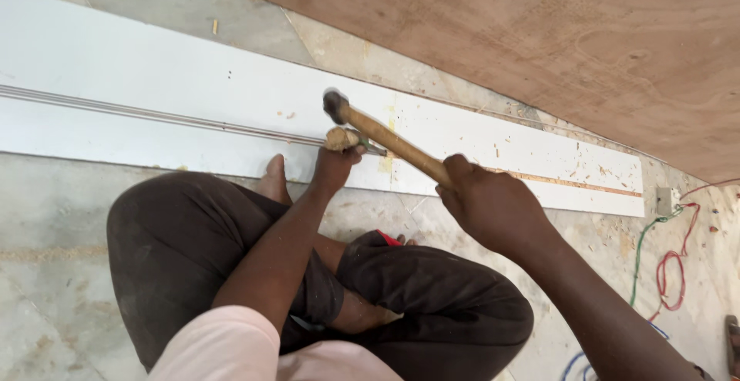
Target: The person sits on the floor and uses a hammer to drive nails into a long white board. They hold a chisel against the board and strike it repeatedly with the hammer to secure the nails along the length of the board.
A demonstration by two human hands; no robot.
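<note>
On the stone floor (pixel 46 288), plywood sheet (pixel 539 34) top right, long white board (pixel 154 96) lying flat across it, thin metal strip (pixel 116 107) along its middle. Person sits cross-legged at board edge. Right hand (pixel 493 207) fisted around wooden hammer (pixel 385 138) handle, head raised over board. Left hand (pixel 335 165) pinched closed on chisel (pixel 351 140), tip on board. Coloured wires (pixel 671 265) far right.
</note>
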